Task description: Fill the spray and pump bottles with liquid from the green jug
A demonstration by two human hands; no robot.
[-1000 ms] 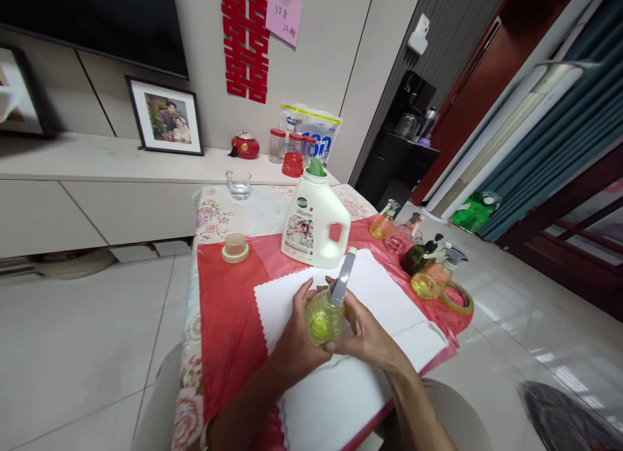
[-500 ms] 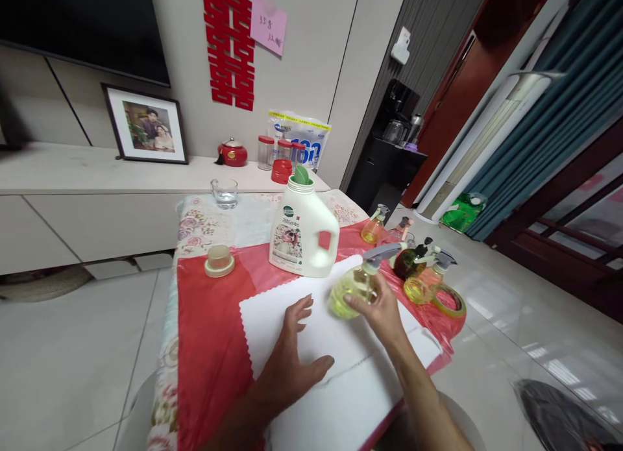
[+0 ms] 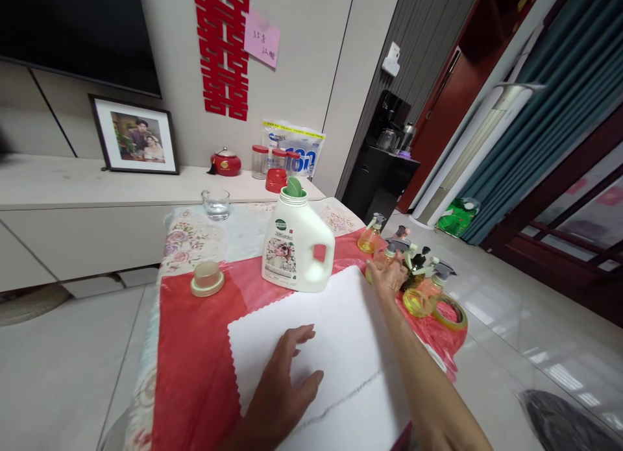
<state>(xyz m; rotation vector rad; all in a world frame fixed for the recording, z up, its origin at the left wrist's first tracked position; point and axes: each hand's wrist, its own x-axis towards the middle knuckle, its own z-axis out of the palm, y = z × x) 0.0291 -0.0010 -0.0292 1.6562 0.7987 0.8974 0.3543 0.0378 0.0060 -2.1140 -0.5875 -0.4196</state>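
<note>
At the right side of the table, my right hand (image 3: 389,281) is wrapped round a small clear spray bottle (image 3: 388,255) with yellowish liquid and a grey trigger head. The hand covers much of that bottle. Close beside it stand several other spray bottles, among them an orange-yellow one (image 3: 424,296) and one behind (image 3: 371,235). My left hand (image 3: 287,381) is open, thumb and fingers apart, above a white cloth (image 3: 348,334) with a scalloped edge and a dark line across it. Beyond the cloth stands a white detergent jug (image 3: 287,250) with a green piece in its mouth.
A jug cap (image 3: 207,280) lies on the red cover (image 3: 195,341) at left. A glass cup (image 3: 216,206) with clear liquid stands at the table's far left. A tape roll (image 3: 451,313) lies at the right edge. Behind is a cabinet (image 3: 58,185) with jars and a framed photo.
My right hand has carried the spray bottle from above the white cloth rightward and away, in among the other bottles. My left hand stays open over the cloth. The view has shifted slightly.
</note>
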